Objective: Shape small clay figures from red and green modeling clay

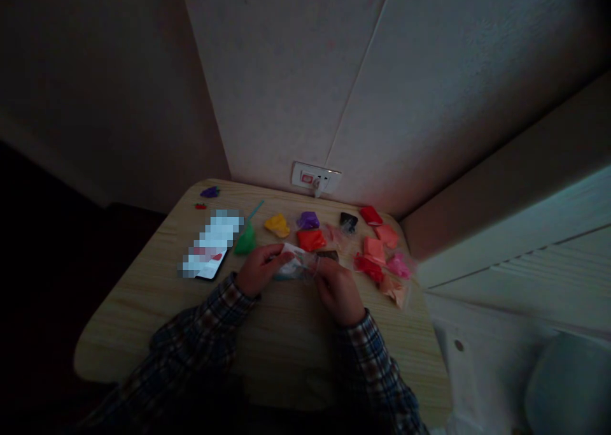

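Landmark: the phone [207, 269]. Right of it, your left hand [259, 269] pinches the left end of the white packet [292, 256], thumb on top. Packet's also right of the phone, between your hands; whether it touches the table, can't tell. Your right hand [341, 288], farther right of the phone, has its fingers closed on the clear film [311, 263] at the packet's right end; exact fingertip hold is blurred. Step in hand, my read: two-handed work at that filmy end. Next move would call for a steady left pinch and a controlled right hand; thin film could slip or give suddenly.

Edges: left of the phone, the table [143, 301] ends, dark beyond. Past the phone's far end: tiny red piece [200, 206], small purple piece [210, 193]. Just right of the phone, the green lump [245, 239] crowds your left knuckles. Farther right: yellow packet [277, 225], purple packet [308, 220], black packet [349, 221], then red and pink packets [374, 250] near the right edge. Wall [272, 104] bounds the side beyond the phone. Most room: nearer you than the phone, where dim wood shows between your sleeves [377, 358].
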`<action>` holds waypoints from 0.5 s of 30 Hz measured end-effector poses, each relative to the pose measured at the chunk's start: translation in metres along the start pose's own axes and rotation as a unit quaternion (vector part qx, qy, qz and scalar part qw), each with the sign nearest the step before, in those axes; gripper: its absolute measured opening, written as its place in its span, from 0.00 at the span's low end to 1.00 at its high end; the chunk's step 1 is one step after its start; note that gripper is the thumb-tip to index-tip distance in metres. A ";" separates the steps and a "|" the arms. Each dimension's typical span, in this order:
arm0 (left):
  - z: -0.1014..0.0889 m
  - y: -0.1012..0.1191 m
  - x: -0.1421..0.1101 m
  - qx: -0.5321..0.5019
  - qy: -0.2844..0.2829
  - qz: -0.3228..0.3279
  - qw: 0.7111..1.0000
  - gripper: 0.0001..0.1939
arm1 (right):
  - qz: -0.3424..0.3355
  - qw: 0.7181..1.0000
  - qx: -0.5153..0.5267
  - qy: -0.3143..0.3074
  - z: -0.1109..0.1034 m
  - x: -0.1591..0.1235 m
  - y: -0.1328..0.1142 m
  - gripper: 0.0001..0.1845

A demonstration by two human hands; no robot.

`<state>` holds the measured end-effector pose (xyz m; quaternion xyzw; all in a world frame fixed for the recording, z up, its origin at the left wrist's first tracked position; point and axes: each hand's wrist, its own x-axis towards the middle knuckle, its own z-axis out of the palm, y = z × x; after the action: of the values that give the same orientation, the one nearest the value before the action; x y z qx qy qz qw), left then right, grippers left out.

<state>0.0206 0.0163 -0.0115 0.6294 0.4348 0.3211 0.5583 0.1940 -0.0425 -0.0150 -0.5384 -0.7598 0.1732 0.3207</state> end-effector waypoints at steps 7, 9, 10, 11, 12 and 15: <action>0.000 0.003 -0.001 -0.060 -0.011 0.001 0.998 0.19 | -0.010 0.998 0.032 0.047 0.005 0.002 -0.005 0.12; 0.001 0.003 -0.001 -0.071 -0.005 0.007 0.997 0.19 | -0.007 0.996 0.052 0.066 0.006 0.002 -0.008 0.13; 0.002 0.003 -0.001 -0.071 0.000 0.010 0.997 0.20 | -0.001 0.995 0.060 0.075 0.007 0.003 -0.009 0.13; 0.003 0.002 -0.001 -0.071 0.007 0.012 0.997 0.21 | 0.004 0.994 0.068 0.082 0.008 0.003 -0.010 0.13; 0.005 0.002 -0.002 -0.071 0.015 0.015 0.997 0.21 | 0.010 0.993 0.078 0.088 0.009 0.003 -0.011 0.13; 0.011 0.000 -0.004 -0.064 0.042 0.030 0.997 0.23 | 0.022 0.986 0.124 0.106 0.012 0.003 -0.014 0.13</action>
<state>0.0286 0.0079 -0.0133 0.5910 0.4175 0.3908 0.5689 0.1754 -0.0434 -0.0146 -0.5263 -0.6824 0.2150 0.4595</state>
